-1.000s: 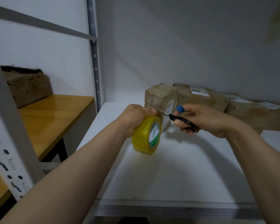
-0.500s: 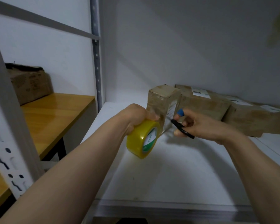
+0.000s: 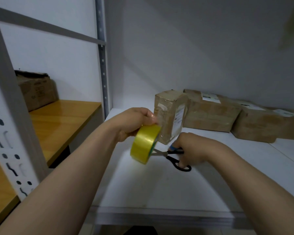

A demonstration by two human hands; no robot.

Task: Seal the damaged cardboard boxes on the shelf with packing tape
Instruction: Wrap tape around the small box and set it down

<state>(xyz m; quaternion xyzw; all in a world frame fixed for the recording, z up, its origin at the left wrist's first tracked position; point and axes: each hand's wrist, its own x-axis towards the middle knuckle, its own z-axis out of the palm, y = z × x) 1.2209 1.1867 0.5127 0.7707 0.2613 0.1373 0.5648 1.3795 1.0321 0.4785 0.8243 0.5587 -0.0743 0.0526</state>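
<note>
My left hand (image 3: pixel 134 123) grips a yellow roll of packing tape (image 3: pixel 144 143) just left of a small upright cardboard box (image 3: pixel 170 114) on the white shelf (image 3: pixel 143 184). A clear strip of tape runs from the roll up the box's front face. My right hand (image 3: pixel 192 150) holds black-handled scissors (image 3: pixel 171 156) low at the shelf surface, below the box's front corner, blades pointing left toward the roll. Two larger cardboard boxes (image 3: pixel 210 112) (image 3: pixel 261 126) lie in a row behind and to the right.
A grey perforated upright (image 3: pixel 102 65) separates this bay from a wooden shelf (image 3: pixel 58 124) on the left, where a dark torn-topped box (image 3: pixel 36 90) stands. A white slotted post (image 3: pixel 8 133) is close at the left. The shelf's metal front lip (image 3: pixel 159 216) runs below my arms.
My right hand with the scissors dropped from beside the box's front face down to the shelf surface. The tape roll turned so its yellow outer band faces me.
</note>
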